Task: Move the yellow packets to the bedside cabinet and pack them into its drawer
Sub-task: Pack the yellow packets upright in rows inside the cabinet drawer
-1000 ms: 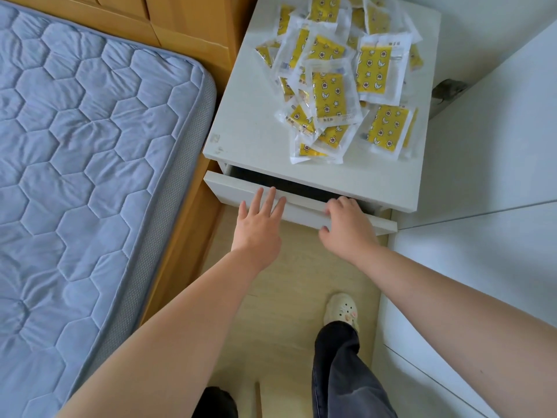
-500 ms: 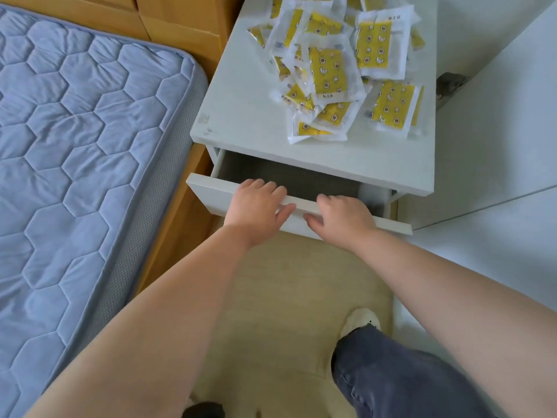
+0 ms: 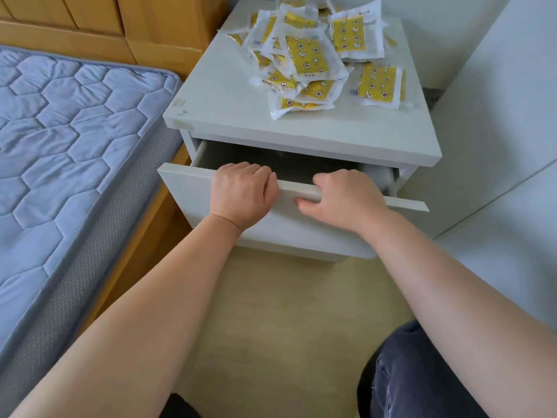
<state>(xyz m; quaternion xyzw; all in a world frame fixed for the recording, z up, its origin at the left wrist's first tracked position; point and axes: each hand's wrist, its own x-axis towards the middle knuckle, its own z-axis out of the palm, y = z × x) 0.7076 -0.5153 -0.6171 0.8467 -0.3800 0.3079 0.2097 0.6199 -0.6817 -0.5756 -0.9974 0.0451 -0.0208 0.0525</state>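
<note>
- Left hand [image 3: 242, 194]: mine, fingers curled over the top edge of the flat white drawer front [image 3: 193, 203], gripping it.
- Right hand [image 3: 346, 197]: near the left on the same edge but not touching it. The fingers are hooked over the rim and the thumb is pressed against the front face.
- Drawer: pulled partly out of the white square-topped bedside cabinet [image 3: 229, 107]. The inside is in shadow, and I cannot tell what it holds.
- Yellow packets [image 3: 304, 55]: clear-edged plastic sachets with yellow printed panels, in a loose overlapping heap on the cabinet top, toward its rear right. One packet [image 3: 378, 84] lies at the heap's right side, close to the cabinet's right edge.
- Blue-grey quilted mattress [image 3: 75, 131]: hexagon stitching, left of the cabinet.
- Light wooden headboard [image 3: 90, 22]: behind the mattress.
- Pale wood-grain floor [image 3: 286, 297]: below my forearms.
- Dark trouser knee [image 3: 422, 372]: lower right.
- Plain white panel [image 3: 497, 116]: right of the cabinet.
</note>
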